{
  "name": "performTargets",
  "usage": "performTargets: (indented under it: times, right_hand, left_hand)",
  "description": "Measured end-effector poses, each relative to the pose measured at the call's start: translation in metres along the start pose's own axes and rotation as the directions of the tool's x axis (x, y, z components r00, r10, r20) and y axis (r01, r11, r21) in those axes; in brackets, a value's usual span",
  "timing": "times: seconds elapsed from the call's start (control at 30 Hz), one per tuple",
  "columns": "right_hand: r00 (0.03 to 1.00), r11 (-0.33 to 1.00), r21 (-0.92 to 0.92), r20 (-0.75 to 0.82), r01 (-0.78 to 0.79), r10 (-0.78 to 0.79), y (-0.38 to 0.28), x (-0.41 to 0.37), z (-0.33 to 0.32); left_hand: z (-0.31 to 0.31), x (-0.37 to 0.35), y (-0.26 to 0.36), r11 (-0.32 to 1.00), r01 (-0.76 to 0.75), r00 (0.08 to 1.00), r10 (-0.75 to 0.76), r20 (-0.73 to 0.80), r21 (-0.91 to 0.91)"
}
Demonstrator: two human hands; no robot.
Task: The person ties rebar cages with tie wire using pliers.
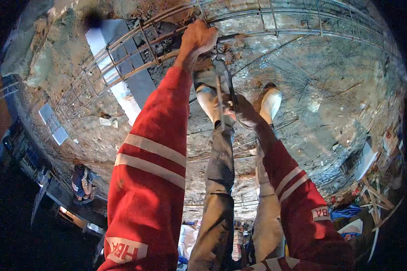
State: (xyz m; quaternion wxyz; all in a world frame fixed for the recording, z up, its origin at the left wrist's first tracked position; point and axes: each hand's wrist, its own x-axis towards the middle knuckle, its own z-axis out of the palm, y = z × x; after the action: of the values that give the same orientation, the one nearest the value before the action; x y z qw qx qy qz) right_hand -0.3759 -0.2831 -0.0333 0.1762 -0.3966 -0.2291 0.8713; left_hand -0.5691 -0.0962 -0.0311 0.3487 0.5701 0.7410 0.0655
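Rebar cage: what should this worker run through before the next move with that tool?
1. Left hand grip on the rebar: fingers closed around a bar, ok.
2. Right hand grip on the tool: closed on the handles, ok.
3. Tool head at the bar, just beside the left hand: exact contact cannot tell.
4. Left fingers out of the way of the tool head: very close, cannot tell.
5. Boots footing: both planted on rough, rubble-strewn ground, ok.

The rebar cage (276, 28) spans twelve o'clock, with the left hand (199, 38) gripping it. The tool (223, 79) sits just below, the right hand (239, 110) holding it from six o'clock.
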Motion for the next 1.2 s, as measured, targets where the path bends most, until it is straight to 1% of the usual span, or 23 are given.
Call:
performTargets:
  times: [0.07,0.1,0.13,0.2,0.27,0.4,0.43,0.47,0.5,0.53,0.57,0.6,0.63,0.73,0.8,0.83,0.87,0.93,1.0,1.07,1.1,1.13,1.2]
  right_hand:
    - [0.977,0.982,0.055,0.104,0.182,-0.187,-0.01,0.0,0.001]
    - [0.975,0.894,-0.391,0.044,0.217,-0.217,-0.006,0.001,-0.014]
    - [0.963,0.626,-0.759,0.005,0.179,-0.27,-0.014,0.005,-0.022]
    - [0.957,0.779,-0.566,0.069,0.269,-0.28,-0.037,0.001,-0.02]
    - [0.988,0.992,0.119,0.147,0.036,-0.054,-0.03,-0.004,-0.016]
    - [0.996,0.994,0.108,0.078,0.026,-0.035,-0.01,-0.004,-0.018]
    - [0.987,0.857,-0.504,-0.052,0.105,-0.151,0.0,0.003,-0.03]
    - [0.944,0.391,-0.919,-0.089,0.045,-0.318,0.013,0.014,-0.043]
    - [0.837,0.231,-0.968,-0.046,0.097,-0.546,0.049,0.027,-0.071]
    - [0.834,0.236,-0.967,-0.047,0.1,-0.549,0.038,0.026,-0.062]
    - [0.968,0.767,-0.616,-0.028,0.181,-0.25,0.024,0.02,-0.054]
    - [0.983,0.999,-0.045,0.183,0.001,0.007,0.016,0.011,-0.048]
    - [0.975,0.992,0.073,0.19,0.104,-0.116,0.011,0.004,-0.024]
    - [0.993,0.879,-0.465,0.096,0.11,-0.073,-0.008,0.014,-0.029]
    - [0.976,0.883,-0.417,0.119,0.214,-0.18,-0.016,0.016,-0.039]
    - [0.989,0.796,-0.589,0.124,0.139,-0.082,-0.034,0.014,-0.024]
    - [0.982,0.986,0.06,0.101,0.155,-0.161,-0.023,0.008,-0.005]
    - [0.945,0.82,-0.473,0.102,0.322,-0.312,0.005,0.02,-0.006]
    - [0.956,0.833,-0.478,0.058,0.279,-0.288,0.013,0.029,-0.008]
    - [0.853,0.832,-0.519,-0.33,0.193,-0.404,0.021,0.049,0.0]
    - [0.849,0.734,-0.565,-0.105,0.377,-0.517,0.02,0.043,-0.012]
    - [0.894,0.593,-0.804,-0.233,0.045,-0.384,0.014,0.043,-0.016]
    - [0.767,0.736,-0.611,-0.31,0.293,-0.562,0.022,0.046,-0.033]
  left_hand:
    - [0.018,0.015,-0.023,0.981,-0.175,0.984,0.177,-0.016,0.086]
    - [0.015,0.014,-0.02,0.977,-0.203,0.979,0.204,0.001,0.058]
    - [0.013,0.012,-0.017,0.972,-0.233,0.972,0.233,0.017,0.028]
    - [0.016,0.011,-0.02,0.964,-0.267,0.964,0.267,-0.011,0.008]
    - [0.025,0.018,-0.029,0.99,-0.135,0.991,0.135,0.001,0.029]
    - [0.019,0.014,-0.023,0.993,-0.12,0.993,0.12,0.016,0.004]
    - [-0.002,0.0,-0.002,0.991,-0.135,0.989,0.134,0.062,0.017]
    - [-0.003,0.003,-0.002,0.99,-0.142,0.988,0.14,0.061,0.024]
    - [-0.001,0.006,-0.005,0.992,-0.117,0.992,0.12,0.05,-0.056]
    - [0.008,0.012,-0.016,0.986,-0.091,0.994,0.097,0.041,-0.137]
    - [0.02,0.021,-0.032,0.951,-0.298,0.954,0.293,-0.065,-0.087]
    - [0.021,0.019,-0.033,0.952,-0.293,0.955,0.289,-0.06,-0.087]
    - [0.022,0.017,-0.032,0.967,-0.241,0.971,0.24,-0.02,-0.079]
    - [0.023,0.017,-0.03,0.981,-0.188,0.981,0.189,0.036,-0.041]
    - [0.02,0.023,-0.027,0.98,-0.198,0.978,0.196,0.073,0.02]
    - [0.017,0.022,-0.034,0.926,-0.377,0.926,0.377,-0.005,-0.035]
    - [0.016,0.021,-0.034,0.928,-0.372,0.928,0.372,-0.005,-0.03]
    - [0.021,0.016,-0.024,0.975,-0.179,0.984,0.18,0.007,0.129]
    - [-0.002,0.0,0.002,0.998,-0.054,0.998,0.055,0.019,-0.018]
    - [-0.004,0.001,0.0,0.993,-0.117,0.99,0.118,0.072,-0.028]
    - [-0.004,0.001,-0.002,0.993,-0.112,0.991,0.114,0.072,-0.024]
    - [-0.003,0.0,-0.002,0.995,-0.099,0.994,0.099,0.047,-0.005]
    - [0.0,-0.001,0.002,0.997,-0.08,0.997,0.08,-0.003,0.022]
